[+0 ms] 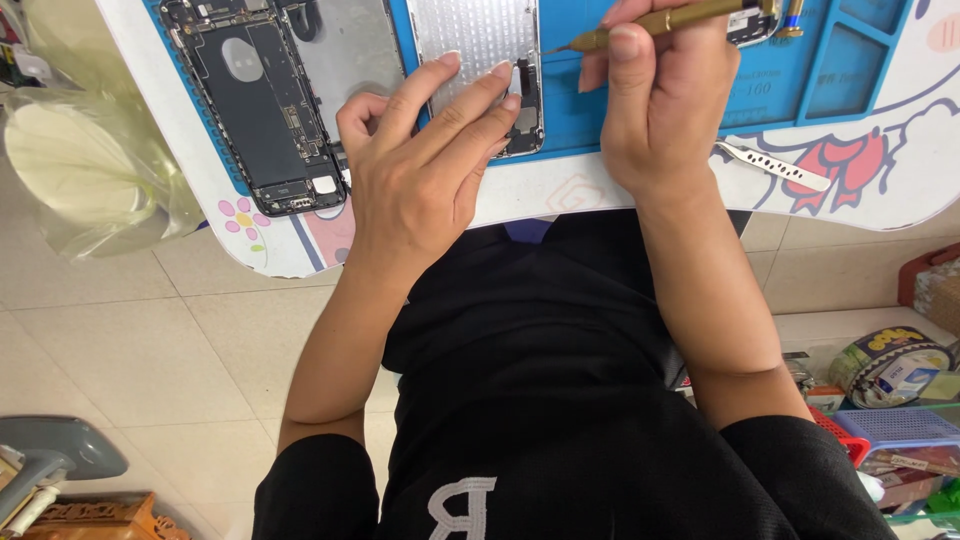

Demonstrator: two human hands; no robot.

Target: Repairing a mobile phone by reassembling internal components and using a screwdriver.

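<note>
Now a brass-coloured screwdriver [660,20] is gripped in the right hand [665,110], the fingers closed round its shaft, and its fine tip is brought to the right edge of a silver phone screen panel [475,45]. That panel is laid back-side up on a blue work mat [690,95], which is spread over a white table [540,195] printed with cartoon figures. The panel is pinned flat by the left hand [425,175]: its fingers are stretched out and pressed on the lower part, nothing being clasped. Just to the left of that hand, an opened phone body [255,100] is set with its dark innards exposed. A pair of metal tweezers [775,165] is left on the table near the right wrist, below the mat.
</note>
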